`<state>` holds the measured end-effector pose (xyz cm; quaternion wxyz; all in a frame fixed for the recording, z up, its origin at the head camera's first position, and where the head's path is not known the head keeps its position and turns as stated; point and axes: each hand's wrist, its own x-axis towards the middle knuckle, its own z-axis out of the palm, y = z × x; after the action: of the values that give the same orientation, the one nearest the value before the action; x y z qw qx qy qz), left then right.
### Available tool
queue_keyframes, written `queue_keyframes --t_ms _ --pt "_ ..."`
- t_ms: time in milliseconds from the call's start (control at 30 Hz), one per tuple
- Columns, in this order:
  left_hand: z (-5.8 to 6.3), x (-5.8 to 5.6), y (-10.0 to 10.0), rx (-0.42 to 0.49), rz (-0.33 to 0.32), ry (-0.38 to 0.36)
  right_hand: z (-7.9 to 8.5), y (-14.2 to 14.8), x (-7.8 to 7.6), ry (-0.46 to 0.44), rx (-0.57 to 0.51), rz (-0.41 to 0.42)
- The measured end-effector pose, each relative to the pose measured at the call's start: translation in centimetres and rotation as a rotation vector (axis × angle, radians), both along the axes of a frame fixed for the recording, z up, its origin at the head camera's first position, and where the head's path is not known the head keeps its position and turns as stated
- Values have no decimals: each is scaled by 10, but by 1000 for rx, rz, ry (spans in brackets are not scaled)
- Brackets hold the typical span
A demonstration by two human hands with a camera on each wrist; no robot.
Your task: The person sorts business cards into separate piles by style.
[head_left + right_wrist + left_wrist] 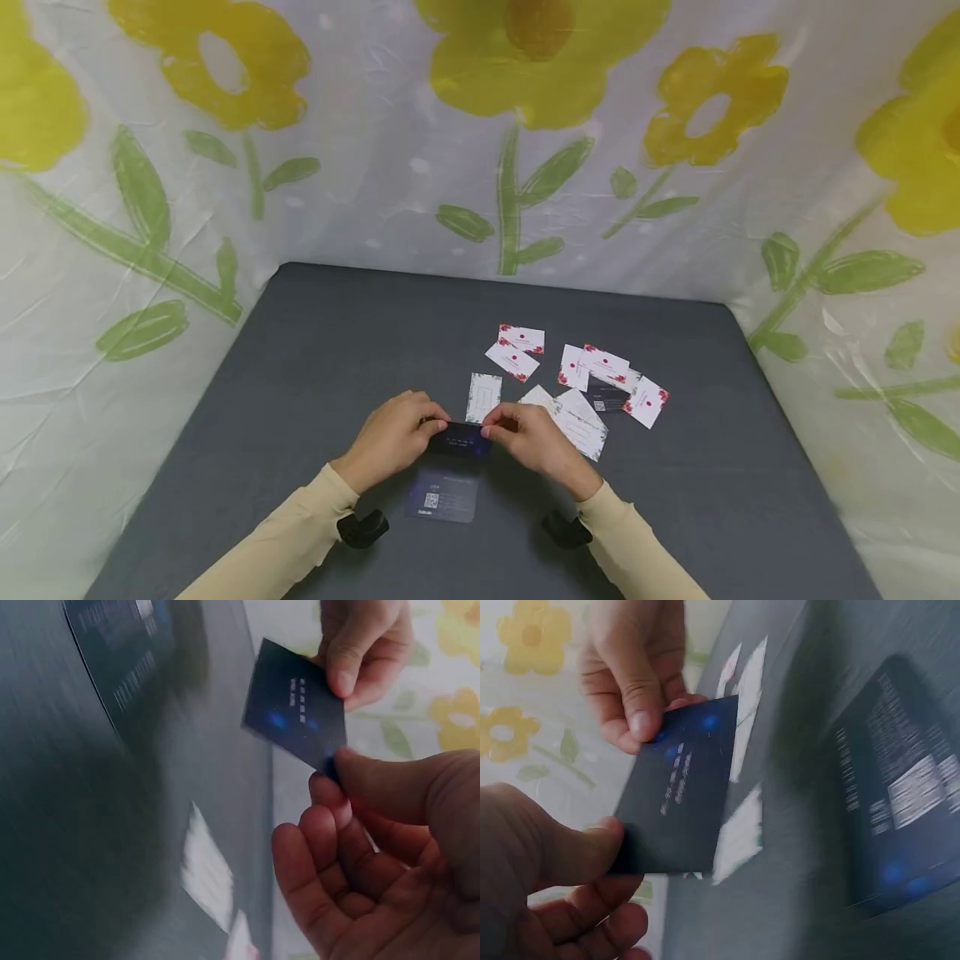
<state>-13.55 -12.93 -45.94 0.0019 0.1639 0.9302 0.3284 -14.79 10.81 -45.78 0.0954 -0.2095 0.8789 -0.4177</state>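
My left hand (393, 435) and right hand (538, 442) hold one dark blue card (459, 442) between them, raised over the table. In the left wrist view the card (682, 787) shows small pale print and blue glints. Each hand pinches one end of it between thumb and fingers; the right wrist view shows the right thumb (382, 784) on a corner of the card (296, 709). Below the hands, nearer me, a dark card (446, 500) with a white QR code lies flat on the table.
The grey-covered table (360, 333) has a white bordered card (483, 397) just beyond my hands. To the right lie overlapping white cards (581, 425), red-flowered cards (646, 402) and a dark card (607, 397). Farther back, two red-flowered cards (512, 360) overlap. A flower-printed sheet (390, 217) surrounds the table.
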Motion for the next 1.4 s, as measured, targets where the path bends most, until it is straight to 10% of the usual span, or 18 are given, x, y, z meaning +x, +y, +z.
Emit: queue_keyframes --t_ms 367,1100,1400 --pt "-43 31 -7 -8 66 -131 -41 -14 35 -96 23 -56" --pt "-74 35 -1 -151 -27 124 -53 -34 57 470 520 -69" --pt "-72 18 6 -132 54 1 -58 -39 58 663 574 -81"
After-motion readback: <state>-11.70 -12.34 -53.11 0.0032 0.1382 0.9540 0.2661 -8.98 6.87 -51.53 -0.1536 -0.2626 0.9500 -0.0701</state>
